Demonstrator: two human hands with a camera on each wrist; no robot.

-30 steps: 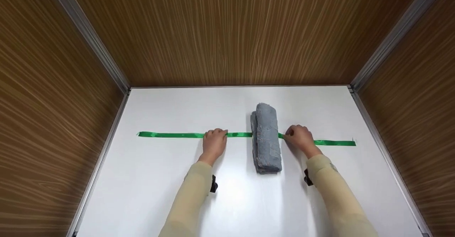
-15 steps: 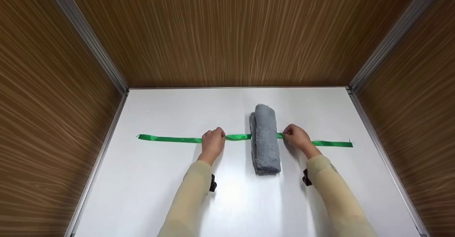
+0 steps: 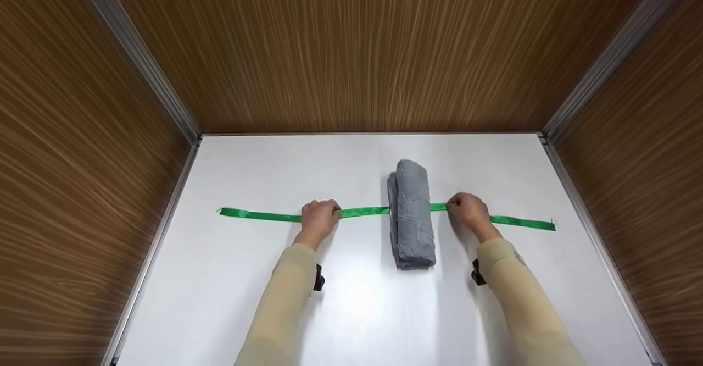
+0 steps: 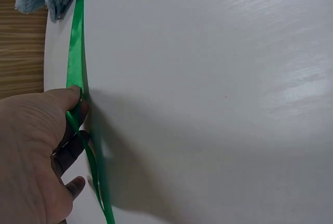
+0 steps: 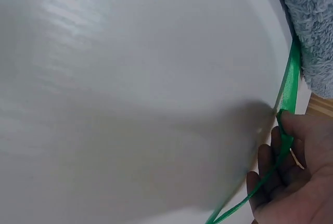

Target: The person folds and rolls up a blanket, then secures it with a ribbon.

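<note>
The left hand (image 3: 317,218) pinches the green ribbon (image 3: 360,211) between thumb and curled fingers, a fair way left of the rolled grey towel (image 3: 412,212). In the left wrist view the thumb lies on top of the band and the fingertips (image 4: 77,183) tuck under it, so the ribbon lifts slightly off the table (image 3: 351,311) there. The right hand (image 3: 468,212) grips the same ribbon just to the right of the towel, close to its side; the right wrist view shows the strip running between thumb and bent fingers (image 5: 263,174).

The ribbon is a narrow, glossy satin strip stretching nearly straight across the table, its two ends lying flat well beyond each hand. Its middle part passes under the towel and is hidden there, so how it lies beneath cannot be seen. The towel is a fluffy, thick-piled roll lying front to back, crossing the ribbon at a right angle. In both wrist views only a corner of it shows, cut off by the frame.

Both forearms wear close-fitting beige sleeves (image 3: 285,294), with small black straps at the wrists. The table is smooth, white and faintly shiny, walled on three sides by wood-grain panels (image 3: 351,47) with metal corner strips.
</note>
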